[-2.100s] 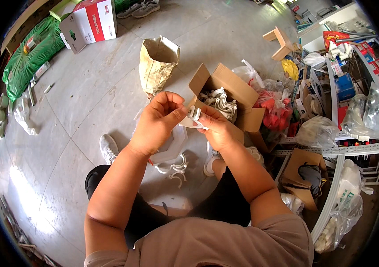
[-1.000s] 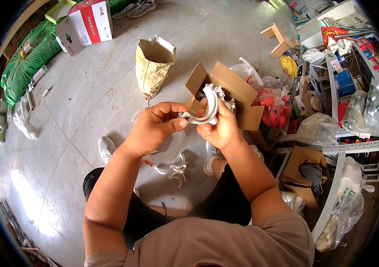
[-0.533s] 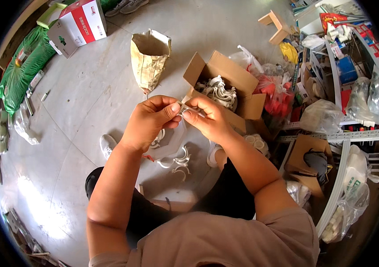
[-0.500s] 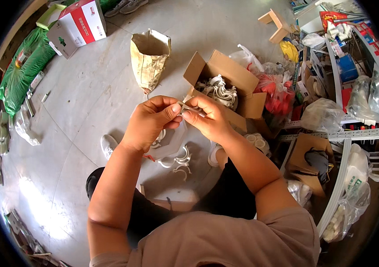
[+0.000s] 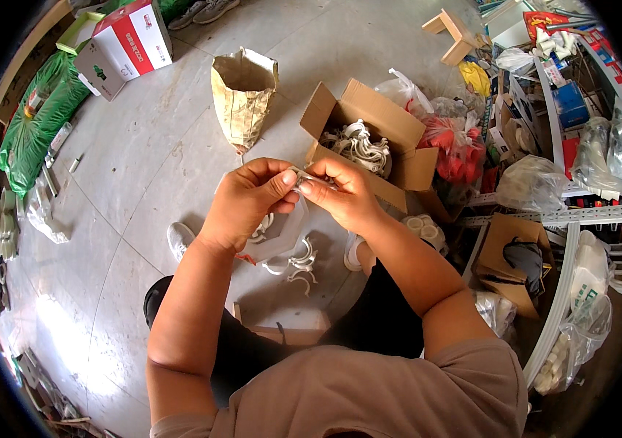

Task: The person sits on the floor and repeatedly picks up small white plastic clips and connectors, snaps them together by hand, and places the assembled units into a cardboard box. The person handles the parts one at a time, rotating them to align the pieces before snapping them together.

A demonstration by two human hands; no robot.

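Note:
In front of me, my left hand [image 5: 242,204] and my right hand [image 5: 344,197] meet fingertip to fingertip. Both pinch a small white plastic piece [image 5: 301,175], largely covered by my thumbs and fingers. Below them on the floor lies a pale, translucent angular sheet or tray [image 5: 289,232], partly behind my left hand and wrist. Curved white pipe clips [image 5: 304,255] lie loose beside it. More of these clips [image 5: 366,150] fill an open cardboard box [image 5: 415,175] beyond my right hand.
A worn tan paper sack [image 5: 242,109] stands open ahead. Bags of red parts [image 5: 453,150] and crowded metal shelving [image 5: 570,215] line the right side. At far left are a green plastic bag [image 5: 48,120] and a red-and-white carton [image 5: 132,44]. A low wooden stool [image 5: 300,336] is beneath me.
Both hands keep their pinch on the white piece, which seems slightly turned between the fingertips. The whole view has shifted very slightly.

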